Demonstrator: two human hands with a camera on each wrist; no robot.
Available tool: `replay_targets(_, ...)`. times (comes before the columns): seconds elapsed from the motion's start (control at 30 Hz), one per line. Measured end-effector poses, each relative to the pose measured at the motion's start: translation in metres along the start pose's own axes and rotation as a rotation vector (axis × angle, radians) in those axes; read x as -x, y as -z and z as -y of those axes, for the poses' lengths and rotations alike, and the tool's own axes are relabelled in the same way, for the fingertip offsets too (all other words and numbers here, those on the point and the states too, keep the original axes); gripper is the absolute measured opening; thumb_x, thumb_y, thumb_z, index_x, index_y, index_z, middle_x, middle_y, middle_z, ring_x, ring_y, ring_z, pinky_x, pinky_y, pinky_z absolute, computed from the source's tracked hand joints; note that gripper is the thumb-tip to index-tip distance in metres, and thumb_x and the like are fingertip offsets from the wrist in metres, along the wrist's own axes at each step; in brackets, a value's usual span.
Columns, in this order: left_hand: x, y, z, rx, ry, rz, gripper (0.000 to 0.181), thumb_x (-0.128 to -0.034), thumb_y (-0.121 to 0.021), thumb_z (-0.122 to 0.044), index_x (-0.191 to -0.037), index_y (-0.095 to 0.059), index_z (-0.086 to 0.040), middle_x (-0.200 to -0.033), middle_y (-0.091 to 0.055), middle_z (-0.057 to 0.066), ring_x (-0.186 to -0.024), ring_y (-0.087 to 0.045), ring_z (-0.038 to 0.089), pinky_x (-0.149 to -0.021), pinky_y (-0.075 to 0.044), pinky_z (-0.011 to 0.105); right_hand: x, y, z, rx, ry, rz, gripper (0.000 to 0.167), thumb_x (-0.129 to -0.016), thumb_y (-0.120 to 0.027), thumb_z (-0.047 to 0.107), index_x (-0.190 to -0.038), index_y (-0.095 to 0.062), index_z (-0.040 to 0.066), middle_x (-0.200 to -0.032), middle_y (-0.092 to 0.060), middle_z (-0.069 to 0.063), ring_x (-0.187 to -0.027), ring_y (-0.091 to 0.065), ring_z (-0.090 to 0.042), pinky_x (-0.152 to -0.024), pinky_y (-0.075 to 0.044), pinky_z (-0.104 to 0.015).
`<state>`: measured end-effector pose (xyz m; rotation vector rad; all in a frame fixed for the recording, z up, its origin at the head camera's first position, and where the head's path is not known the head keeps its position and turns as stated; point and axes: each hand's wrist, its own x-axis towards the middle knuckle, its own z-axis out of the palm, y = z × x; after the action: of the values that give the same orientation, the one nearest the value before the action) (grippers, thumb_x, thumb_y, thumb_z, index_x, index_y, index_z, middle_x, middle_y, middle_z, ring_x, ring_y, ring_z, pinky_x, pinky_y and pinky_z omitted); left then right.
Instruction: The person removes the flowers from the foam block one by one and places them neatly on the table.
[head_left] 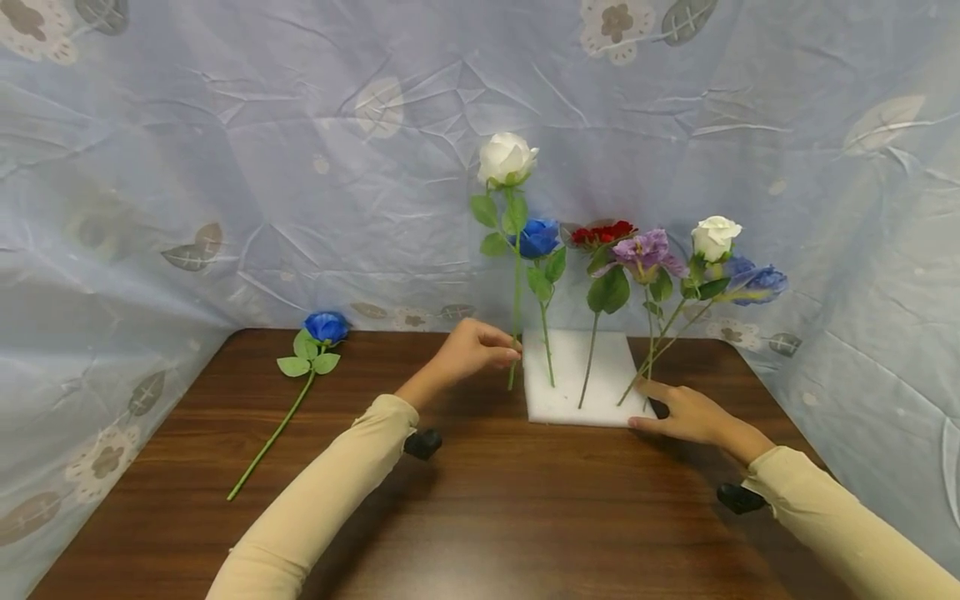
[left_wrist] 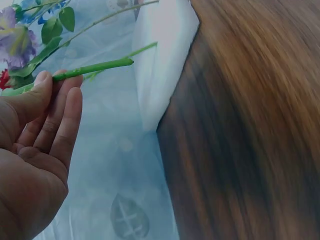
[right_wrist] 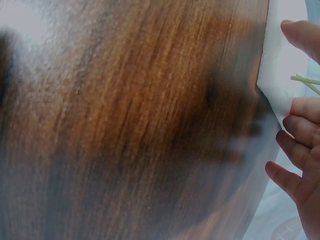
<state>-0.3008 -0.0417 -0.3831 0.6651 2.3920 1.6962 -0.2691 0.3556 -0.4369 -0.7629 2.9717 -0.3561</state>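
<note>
My left hand (head_left: 468, 348) pinches the green stem (left_wrist: 105, 66) of a tall white rose (head_left: 506, 158) between thumb and fingers. The stem's cut end shows free in the left wrist view, apart from the white foam block (head_left: 553, 407). My right hand (head_left: 688, 414) lies at the block's front right corner, its fingers (right_wrist: 295, 150) spread and the thumb at the foam. Several artificial flowers stand in the block: a blue rose (head_left: 538, 239), a red flower (head_left: 602, 234), a purple flower (head_left: 647, 252), a smaller white rose (head_left: 715, 237) and a blue-violet flower (head_left: 757, 283).
Another blue rose (head_left: 326, 327) lies on the brown wooden table (head_left: 480, 517) at the left, its stem pointing toward the front. Behind the table and at both sides hangs a pale blue patterned cloth (head_left: 360, 192). The standing flowers lean in different directions above the block.
</note>
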Motion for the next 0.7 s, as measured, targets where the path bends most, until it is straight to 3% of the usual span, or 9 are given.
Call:
replay_targets(0.13,0.011,0.015,0.001,-0.02,0.036,0.009,0.02,-0.0925,-0.076,-0.012,-0.109,-0.079,-0.001,-0.105,-0.079,0.014,-0.091,-0.077,0.023,-0.087,-0.062,0.048,0.0,0.0,-0.001,0.0,-0.004,0.0,0.086,-0.092,-0.068,0.055,-0.149,-0.046,-0.006,-0.145,-0.053,-0.03,-0.124,-0.061,-0.047,-0.098,-0.052,-0.061)
replay_targets(0.53,0.049,0.066,0.01,-0.118,0.094,-0.018,0.016,-0.0927,-0.076,-0.013,-0.107,-0.08,-0.007,-0.109,-0.078,0.013,-0.092,-0.077,0.026,-0.087,-0.062,0.049,0.0,-0.001,-0.001,-0.002,-0.003,0.002,0.085,-0.093,-0.068,0.054,-0.149,-0.046,-0.005,-0.144,-0.055,-0.031,-0.121,-0.063,-0.046,-0.096,-0.053,-0.061)
replay_targets(0.7,0.064,0.084,0.012,-0.115,0.107,-0.058,0.018,-0.0911,-0.077,-0.01,-0.108,-0.079,-0.004,-0.113,-0.076,0.018,-0.094,-0.076,0.034,-0.081,-0.064,0.04,-0.001,-0.001,-0.001,0.001,-0.003,0.001,0.085,-0.093,-0.068,0.055,-0.15,-0.046,-0.005,-0.143,-0.055,-0.031,-0.119,-0.064,-0.046,-0.095,-0.054,-0.06)
